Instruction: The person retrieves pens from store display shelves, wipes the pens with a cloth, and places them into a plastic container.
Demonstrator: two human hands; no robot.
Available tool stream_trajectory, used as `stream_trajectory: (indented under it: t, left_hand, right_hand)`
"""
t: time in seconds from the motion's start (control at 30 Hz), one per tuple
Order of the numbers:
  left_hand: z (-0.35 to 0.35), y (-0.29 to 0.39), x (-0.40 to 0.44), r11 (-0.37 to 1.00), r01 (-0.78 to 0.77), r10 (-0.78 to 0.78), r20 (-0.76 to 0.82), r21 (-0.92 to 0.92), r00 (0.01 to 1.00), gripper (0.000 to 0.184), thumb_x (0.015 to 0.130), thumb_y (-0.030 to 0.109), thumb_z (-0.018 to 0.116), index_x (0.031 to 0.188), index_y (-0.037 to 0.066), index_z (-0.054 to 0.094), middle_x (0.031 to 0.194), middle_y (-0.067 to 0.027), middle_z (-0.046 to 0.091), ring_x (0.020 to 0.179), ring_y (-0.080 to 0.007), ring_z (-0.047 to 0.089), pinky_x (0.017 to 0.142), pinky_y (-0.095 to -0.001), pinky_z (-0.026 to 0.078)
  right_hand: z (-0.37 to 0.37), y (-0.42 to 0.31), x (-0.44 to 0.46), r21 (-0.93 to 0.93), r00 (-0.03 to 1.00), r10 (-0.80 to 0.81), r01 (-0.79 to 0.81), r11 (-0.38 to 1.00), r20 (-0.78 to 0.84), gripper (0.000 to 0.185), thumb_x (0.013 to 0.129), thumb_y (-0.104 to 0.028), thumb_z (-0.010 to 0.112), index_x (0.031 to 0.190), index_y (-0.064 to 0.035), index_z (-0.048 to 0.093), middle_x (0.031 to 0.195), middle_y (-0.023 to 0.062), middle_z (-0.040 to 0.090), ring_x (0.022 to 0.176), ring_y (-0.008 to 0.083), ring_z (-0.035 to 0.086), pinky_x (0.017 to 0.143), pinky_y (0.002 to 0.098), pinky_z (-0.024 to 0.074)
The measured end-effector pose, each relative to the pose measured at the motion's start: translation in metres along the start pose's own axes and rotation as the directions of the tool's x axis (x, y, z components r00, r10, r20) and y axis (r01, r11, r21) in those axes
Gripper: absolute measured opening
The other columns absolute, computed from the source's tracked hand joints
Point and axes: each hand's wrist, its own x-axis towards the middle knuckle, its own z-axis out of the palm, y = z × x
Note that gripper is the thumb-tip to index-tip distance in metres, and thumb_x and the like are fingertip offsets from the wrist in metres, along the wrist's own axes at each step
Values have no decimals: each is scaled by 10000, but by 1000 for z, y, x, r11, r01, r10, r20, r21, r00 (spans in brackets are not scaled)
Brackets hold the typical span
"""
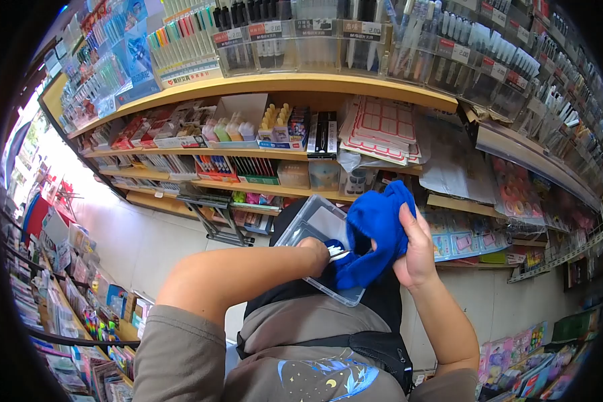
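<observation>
My right hand (414, 249) is closed on a bunched blue cloth (380, 218), thumb up along its right side. The cloth has a dark opening facing left and hangs partly over a clear plastic box (299, 226) on my lap. My left hand (313, 257) reaches over the box with curled fingers. It grips a few slim white items (338, 253), perhaps pens, whose ends point at the cloth's opening. Their far tips and most of my left fingers are hidden. Some blue material also shows inside the box, beside my left hand.
Ahead stands a wooden shelf (295, 82) with pen holders on top and boxed stationery below. A stack of red-and-white label sheets (380, 127) lies on it. A grey folding step stool (216, 218) stands at its foot. Goods racks (80, 288) flank me.
</observation>
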Motion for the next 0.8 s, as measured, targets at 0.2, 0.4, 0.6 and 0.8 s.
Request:
stream_trajectory:
  t: [0.2,0.4,0.6,0.8]
  left_hand:
    - [40,-1,44,998,43,-37,-117,50,992,253,659,192,665,910,174,680,882,6,660,764,-215,641,537,-444,513]
    - [5,1,5,991,68,-72,-32,-116,997,272,738,150,584,992,69,635,1034,-100,620,933,-262,611,727,-384,511]
    - [-13,-24,-31,925,-16,-92,-263,-379,960,320,782,191,539,1036,-4,531,959,-229,600,918,-339,591,714,-438,480]
    - [-11,-45,-58,620,-382,-203,-611,-685,765,172,860,177,498,880,6,491,730,-115,583,596,-232,582,535,-360,468]
  right_hand:
    - [-14,15,-7,71,998,57,-55,996,-35,235,892,-174,493,1103,-73,474,935,8,558,853,107,547,786,262,443]
    - [-16,24,-13,129,996,94,-94,987,5,256,898,-155,474,1137,-64,458,998,26,558,918,133,546,816,292,440]
    - [-32,23,-19,182,981,143,-166,969,134,364,931,-284,384,1217,-60,400,1146,101,518,1061,248,510,921,410,404]
    - [-36,45,-23,173,964,232,-253,952,133,336,929,-222,395,1221,-57,382,1142,107,513,1052,247,519,913,410,412]
